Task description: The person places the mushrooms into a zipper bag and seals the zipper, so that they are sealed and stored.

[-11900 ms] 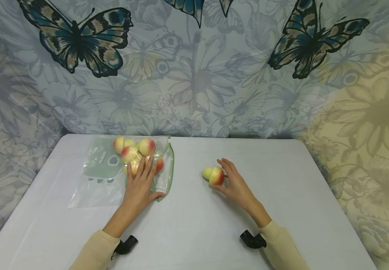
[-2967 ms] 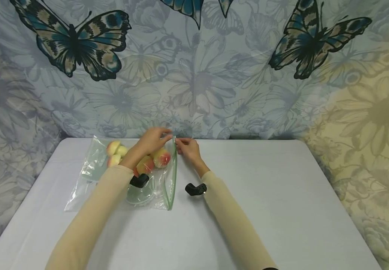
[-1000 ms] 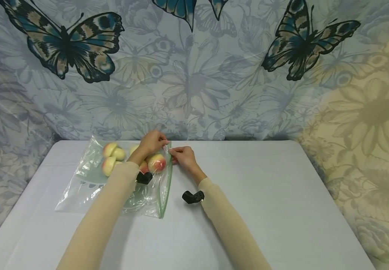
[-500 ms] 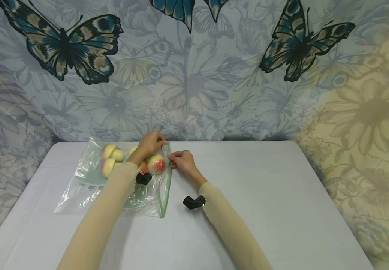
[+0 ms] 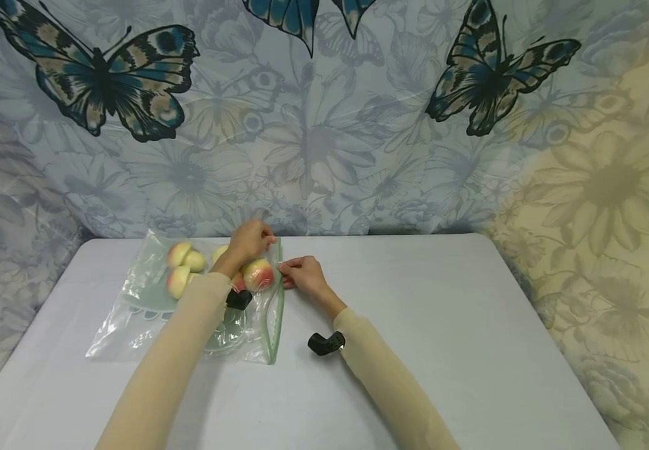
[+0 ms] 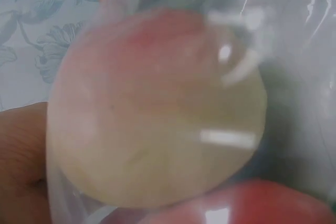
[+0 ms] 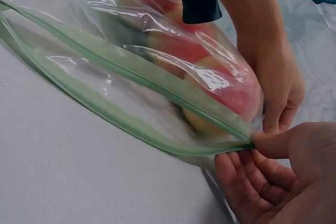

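Observation:
A clear zip bag (image 5: 127,334) with a green zip strip (image 5: 276,325) lies on its side on the white table. Inside are several yellow-and-red round fruits (image 5: 259,275), some partly hidden by my left forearm. My left hand (image 5: 250,239) holds the far corner of the bag, fingers curled at the end of the strip. Just nearer, my right hand (image 5: 305,274) pinches the strip between thumb and fingers. In the right wrist view the two green edges (image 7: 131,74) meet at the right thumb (image 7: 273,144) and gape apart further along. One fruit (image 6: 157,114) fills the left wrist view behind the plastic.
The white table (image 5: 442,331) stretches to the right of the bag. A patterned butterfly cloth (image 5: 324,137) hangs behind the table's back edge. Black wrist cameras (image 5: 326,344) sit at both cuffs.
A fruit earlier by my right hand on the table is no longer there. Both hands have since moved to the strip. Over the last second my right hand has slid slightly nearer along it.

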Available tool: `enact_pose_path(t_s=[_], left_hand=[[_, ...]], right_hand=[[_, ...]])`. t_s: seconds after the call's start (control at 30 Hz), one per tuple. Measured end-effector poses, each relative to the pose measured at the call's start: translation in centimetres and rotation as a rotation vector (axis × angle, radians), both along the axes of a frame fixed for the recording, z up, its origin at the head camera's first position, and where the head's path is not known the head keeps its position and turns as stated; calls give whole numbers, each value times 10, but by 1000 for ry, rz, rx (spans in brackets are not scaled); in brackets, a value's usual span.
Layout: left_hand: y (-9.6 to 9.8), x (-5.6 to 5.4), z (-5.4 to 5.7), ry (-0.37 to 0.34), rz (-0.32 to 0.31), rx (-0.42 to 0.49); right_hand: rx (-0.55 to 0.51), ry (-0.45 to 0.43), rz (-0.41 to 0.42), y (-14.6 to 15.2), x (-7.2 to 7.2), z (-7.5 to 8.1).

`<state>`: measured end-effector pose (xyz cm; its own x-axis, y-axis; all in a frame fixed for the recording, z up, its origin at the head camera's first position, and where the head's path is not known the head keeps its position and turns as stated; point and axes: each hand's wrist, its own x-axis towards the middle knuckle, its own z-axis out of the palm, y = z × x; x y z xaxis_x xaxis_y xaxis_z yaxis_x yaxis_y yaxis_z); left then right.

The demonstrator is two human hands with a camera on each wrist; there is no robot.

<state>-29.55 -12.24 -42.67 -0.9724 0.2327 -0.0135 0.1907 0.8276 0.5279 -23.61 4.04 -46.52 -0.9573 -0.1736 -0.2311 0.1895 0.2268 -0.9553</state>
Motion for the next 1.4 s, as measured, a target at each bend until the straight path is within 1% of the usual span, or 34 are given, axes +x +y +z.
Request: enact_pose_path(t_s=[0.23, 0.43, 0.6, 0.8, 1.0, 1.4], left_hand=[[-2, 0, 1, 5, 6, 17], [-4, -2, 0, -11, 22, 20], [-3, -2, -1, -1, 27, 14], [-3, -1, 0, 7, 50, 22], [-2, -2, -3, 29, 58, 35], [-4, -3, -7, 39, 83, 61]], right_hand=[[9, -8, 14, 2, 5, 2], [38, 17, 34, 4, 9, 2], [53, 29, 46, 7, 14, 2], [82, 43, 65, 11, 19, 1], [100, 49, 80, 15, 23, 0], [138, 37, 128, 24, 35, 1]])
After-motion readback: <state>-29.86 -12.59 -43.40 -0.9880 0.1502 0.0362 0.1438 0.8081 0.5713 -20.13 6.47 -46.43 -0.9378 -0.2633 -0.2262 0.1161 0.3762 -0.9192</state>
